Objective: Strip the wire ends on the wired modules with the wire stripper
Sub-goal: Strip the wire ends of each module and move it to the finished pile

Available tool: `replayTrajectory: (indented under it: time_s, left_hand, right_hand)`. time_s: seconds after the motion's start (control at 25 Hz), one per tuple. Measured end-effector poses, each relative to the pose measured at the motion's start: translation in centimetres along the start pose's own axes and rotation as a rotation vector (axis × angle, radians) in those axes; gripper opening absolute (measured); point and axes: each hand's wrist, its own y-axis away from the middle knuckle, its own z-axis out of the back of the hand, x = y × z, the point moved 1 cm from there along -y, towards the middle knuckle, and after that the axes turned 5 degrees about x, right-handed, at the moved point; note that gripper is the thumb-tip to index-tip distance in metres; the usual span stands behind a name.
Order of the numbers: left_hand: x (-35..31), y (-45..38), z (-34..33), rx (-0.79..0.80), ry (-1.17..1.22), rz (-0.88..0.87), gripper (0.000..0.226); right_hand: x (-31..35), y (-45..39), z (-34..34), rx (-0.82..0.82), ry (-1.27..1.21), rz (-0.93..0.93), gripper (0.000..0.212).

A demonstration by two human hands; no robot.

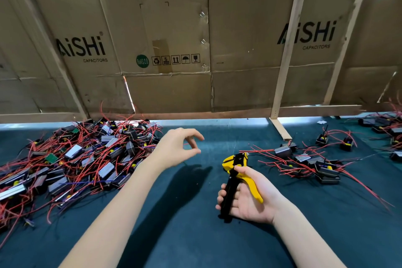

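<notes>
Right hand point(243, 198) grips the wire stripper point(238, 178); left hand point(176, 148) hovers loosely curled, seemingly empty. Best fetch one module from the pile point(71, 159), feeding wire squarely.

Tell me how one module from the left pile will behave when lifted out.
Its red leads look thin and floppy, so they will probably dangle. The pile of wired modules is tangled, so neighbours may drag along. The blocky body seems unlikely to roll.

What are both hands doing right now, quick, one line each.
Left hand: in the air above the table, fingers loosely curled, holding nothing.
Right hand: gripping the wire stripper by its handles.
</notes>
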Motion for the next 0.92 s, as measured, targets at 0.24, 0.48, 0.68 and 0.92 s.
replayTrajectory:
  time_s: [0.24, 0.48, 0.68, 0.92]
  left_hand:
    - [5.4, 2.4, -1.2, 0.123, -0.354, 0.330, 0.044]
    - [5.8, 1.9, -2.0, 0.120, -0.578, 0.270, 0.036]
    - [5.5, 1.8, -1.8, 0.054, -0.532, 0.194, 0.029]
    - [4.0, 2.7, -2.5, 0.086, -0.431, 0.111, 0.022]
  right_hand:
    - [0.0, 0.0, 0.0, -0.002, -0.005, 0.001, 0.046]
    - [0.1, -0.1, 0.1, 0.009, -0.006, -0.001, 0.047]
    - [0.1, -0.2, 0.1, 0.014, -0.005, -0.003, 0.048]
    - [0.1, -0.2, 0.1, 0.008, -0.009, -0.003, 0.049]
